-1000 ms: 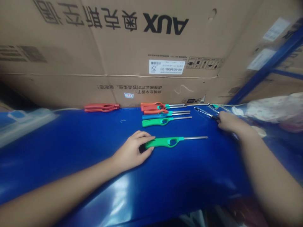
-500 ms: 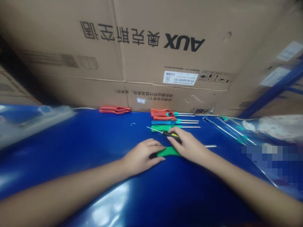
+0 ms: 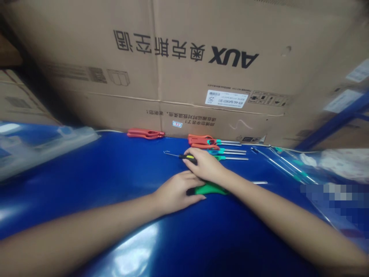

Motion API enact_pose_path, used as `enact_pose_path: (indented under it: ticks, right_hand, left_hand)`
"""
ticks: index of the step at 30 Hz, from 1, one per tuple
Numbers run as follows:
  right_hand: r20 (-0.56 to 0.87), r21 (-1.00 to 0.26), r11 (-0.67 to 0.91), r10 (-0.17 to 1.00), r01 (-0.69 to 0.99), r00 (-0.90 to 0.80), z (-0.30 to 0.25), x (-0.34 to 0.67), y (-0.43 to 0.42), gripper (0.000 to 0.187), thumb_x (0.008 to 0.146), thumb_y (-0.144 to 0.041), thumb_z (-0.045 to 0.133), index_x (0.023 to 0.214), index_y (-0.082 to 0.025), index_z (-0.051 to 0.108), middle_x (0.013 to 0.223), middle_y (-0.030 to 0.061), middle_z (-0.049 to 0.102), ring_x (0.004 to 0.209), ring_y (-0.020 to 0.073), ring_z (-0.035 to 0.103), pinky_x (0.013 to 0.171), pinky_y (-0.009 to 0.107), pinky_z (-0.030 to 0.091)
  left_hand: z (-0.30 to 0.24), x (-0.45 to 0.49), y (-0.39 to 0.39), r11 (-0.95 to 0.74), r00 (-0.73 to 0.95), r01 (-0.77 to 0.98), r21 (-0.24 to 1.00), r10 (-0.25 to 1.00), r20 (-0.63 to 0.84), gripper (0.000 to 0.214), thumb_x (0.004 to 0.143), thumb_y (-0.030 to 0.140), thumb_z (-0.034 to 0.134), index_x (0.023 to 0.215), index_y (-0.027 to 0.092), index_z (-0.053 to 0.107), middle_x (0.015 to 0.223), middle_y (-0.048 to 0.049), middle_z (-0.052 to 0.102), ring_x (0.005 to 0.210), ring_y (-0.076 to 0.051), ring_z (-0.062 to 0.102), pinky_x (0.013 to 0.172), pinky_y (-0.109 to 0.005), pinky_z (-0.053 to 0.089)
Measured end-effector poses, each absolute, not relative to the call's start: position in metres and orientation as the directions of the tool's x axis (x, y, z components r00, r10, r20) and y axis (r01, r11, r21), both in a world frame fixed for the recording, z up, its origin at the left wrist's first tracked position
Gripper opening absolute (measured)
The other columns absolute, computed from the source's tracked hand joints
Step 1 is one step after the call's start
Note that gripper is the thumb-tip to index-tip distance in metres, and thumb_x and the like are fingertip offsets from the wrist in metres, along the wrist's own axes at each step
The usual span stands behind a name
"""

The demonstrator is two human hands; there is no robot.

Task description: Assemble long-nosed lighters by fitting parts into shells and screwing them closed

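My left hand (image 3: 175, 192) rests on the blue table (image 3: 115, 184), its fingers closed around the butt end of a green long-nosed lighter (image 3: 210, 188). The lighter's metal tube (image 3: 261, 182) sticks out to the right. My right hand (image 3: 206, 165) crosses above the lighter and grips a thin screwdriver (image 3: 180, 156) with a black and yellow handle, its hooked metal tip pointing left. Just behind my right hand lies a row of several more lighters (image 3: 215, 146), orange, blue and green.
A large cardboard box (image 3: 184, 69) printed AUX stands along the table's far edge. An orange lighter body (image 3: 145, 134) lies by the box. Loose metal tubes (image 3: 276, 161) lie at the right beside a clear plastic bag (image 3: 340, 165). Another plastic bag (image 3: 43, 146) lies at left.
My right hand went from the metal tubes at the right to the middle, carrying the screwdriver, and now it has moved further left over the green lighter. My left hand stays on the lighter.
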State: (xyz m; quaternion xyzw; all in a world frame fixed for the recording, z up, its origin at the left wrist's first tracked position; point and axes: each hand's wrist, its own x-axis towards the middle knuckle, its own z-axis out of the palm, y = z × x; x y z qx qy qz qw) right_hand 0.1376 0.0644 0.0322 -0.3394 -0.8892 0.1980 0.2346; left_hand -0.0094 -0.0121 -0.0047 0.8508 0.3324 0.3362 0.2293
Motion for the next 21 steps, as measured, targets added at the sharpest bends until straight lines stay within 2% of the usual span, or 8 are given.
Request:
enact_pose_path:
  ticks: [5, 9, 11, 13, 15, 17, 21]
  right_hand:
    - [0.335, -0.566, 0.688, 0.695, 0.454, -0.637, 0.036, 0.149, 0.062, 0.012, 0.092, -0.025, 0.058, 0.101, -0.020, 0.064, 0.102, 0.0066, 0.072, 0.095, 0.0221, 0.067, 0.087, 0.036, 0.050]
    - [0.417, -0.723, 0.583, 0.795, 0.370, -0.440, 0.050, 0.175, 0.050, 0.016, 0.086, -0.030, 0.067, 0.098, -0.020, 0.067, 0.103, 0.0057, 0.072, 0.092, 0.0204, 0.067, 0.082, 0.034, 0.051]
    - [0.345, -0.833, 0.443, 0.884, 0.331, -0.314, 0.057, 0.193, 0.045, 0.020, 0.083, -0.037, 0.072, 0.093, -0.020, 0.069, 0.084, 0.0022, 0.070, 0.070, 0.0157, 0.062, 0.064, 0.029, 0.049]
    - [0.231, -0.948, 0.263, 0.956, 0.181, -0.178, 0.062, 0.209, 0.041, 0.027, 0.079, -0.044, 0.075, 0.090, -0.020, 0.069, 0.059, -0.0037, 0.057, 0.049, 0.0101, 0.045, 0.045, 0.023, 0.034]
    - [0.152, -0.988, 0.153, 0.983, 0.000, -0.098, 0.062, 0.223, 0.040, 0.028, 0.077, -0.045, 0.077, 0.083, -0.019, 0.067, 0.050, -0.0064, 0.046, 0.044, 0.0084, 0.037, 0.041, 0.021, 0.025]
    - [0.125, -0.986, 0.116, 0.990, -0.121, -0.072, 0.059, 0.232, 0.039, 0.026, 0.076, -0.041, 0.078, 0.074, -0.019, 0.064, 0.047, -0.0067, 0.042, 0.043, 0.0082, 0.035, 0.040, 0.022, 0.024]
    - [0.075, -0.972, 0.058, 0.995, -0.228, -0.070, 0.048, 0.239, 0.041, 0.023, 0.076, -0.035, 0.076, 0.066, -0.018, 0.064, 0.043, -0.0065, 0.039, 0.041, 0.0074, 0.034, 0.041, 0.022, 0.024]
  left_hand:
    - [-0.005, -0.010, -0.012, -0.681, 0.577, 0.428, 0.594, 0.712, 0.400, 0.031, 0.088, 0.031, 0.072, 0.117, 0.020, 0.072, 0.115, -0.0088, 0.073, 0.110, -0.024, 0.066, 0.099, -0.039, 0.052]
    - [-0.004, -0.010, -0.014, -0.721, 0.628, 0.434, 0.540, 0.672, 0.394, 0.030, 0.089, 0.026, 0.067, 0.118, 0.018, 0.071, 0.110, -0.0088, 0.074, 0.102, -0.022, 0.067, 0.095, -0.036, 0.053]
    - [-0.004, -0.009, -0.015, -0.742, 0.645, 0.415, 0.526, 0.648, 0.404, 0.033, 0.088, 0.021, 0.065, 0.120, 0.017, 0.070, 0.112, -0.0095, 0.073, 0.102, -0.021, 0.067, 0.096, -0.035, 0.053]
    - [-0.003, -0.009, -0.015, -0.753, 0.657, 0.394, 0.527, 0.632, 0.411, 0.033, 0.090, 0.021, 0.063, 0.122, 0.016, 0.069, 0.114, -0.0102, 0.072, 0.103, -0.021, 0.066, 0.097, -0.035, 0.052]
    - [-0.003, -0.009, -0.015, -0.759, 0.670, 0.375, 0.532, 0.619, 0.411, 0.033, 0.092, 0.023, 0.061, 0.124, 0.016, 0.068, 0.115, -0.0108, 0.072, 0.105, -0.022, 0.066, 0.097, -0.036, 0.053]
    - [-0.003, -0.009, -0.015, -0.763, 0.683, 0.354, 0.541, 0.606, 0.408, 0.034, 0.094, 0.025, 0.061, 0.126, 0.017, 0.067, 0.117, -0.0114, 0.072, 0.106, -0.022, 0.065, 0.097, -0.037, 0.054]
    - [-0.002, -0.010, -0.015, -0.769, 0.701, 0.344, 0.539, 0.592, 0.397, 0.035, 0.095, 0.029, 0.061, 0.128, 0.018, 0.066, 0.119, -0.0118, 0.071, 0.108, -0.023, 0.065, 0.097, -0.040, 0.054]
